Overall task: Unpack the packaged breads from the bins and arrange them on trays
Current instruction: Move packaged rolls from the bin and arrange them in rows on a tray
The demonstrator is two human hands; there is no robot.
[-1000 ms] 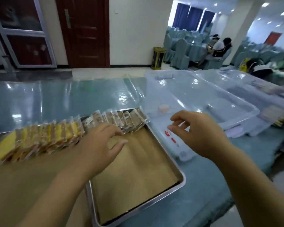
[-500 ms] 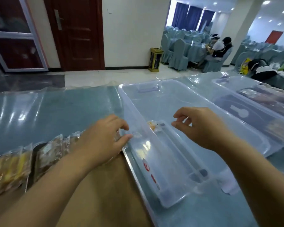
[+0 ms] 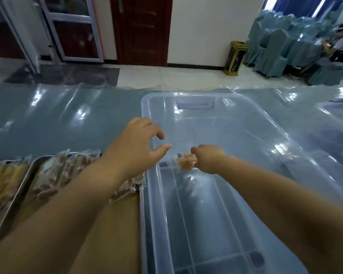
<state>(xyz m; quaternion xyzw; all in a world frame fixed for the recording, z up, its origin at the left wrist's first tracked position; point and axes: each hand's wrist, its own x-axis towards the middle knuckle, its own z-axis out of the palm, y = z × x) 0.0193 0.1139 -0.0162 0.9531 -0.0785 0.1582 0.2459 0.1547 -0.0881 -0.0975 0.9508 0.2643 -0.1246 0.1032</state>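
A clear plastic bin (image 3: 246,135) stands in front of me with one small orange packaged bread (image 3: 186,160) lying inside near its left wall. My right hand (image 3: 208,158) reaches down into the bin and its fingers are at the package; the grip is hidden behind the hand. My left hand (image 3: 139,143) hovers open above the bin's left rim, fingers spread. To the left, a metal tray (image 3: 31,171) lined with brown paper carries a row of packaged breads (image 3: 55,175).
A second tray at the far left holds yellow packaged breads (image 3: 4,180). Another clear bin (image 3: 337,107) sits at the right edge. The table is covered in glossy plastic film. Covered chairs and seated people are at the back right.
My view has swung right from the tray to the bin. My right hand has dropped into the bin onto the orange package. My left hand has lifted off the tray's breads to the bin's rim.
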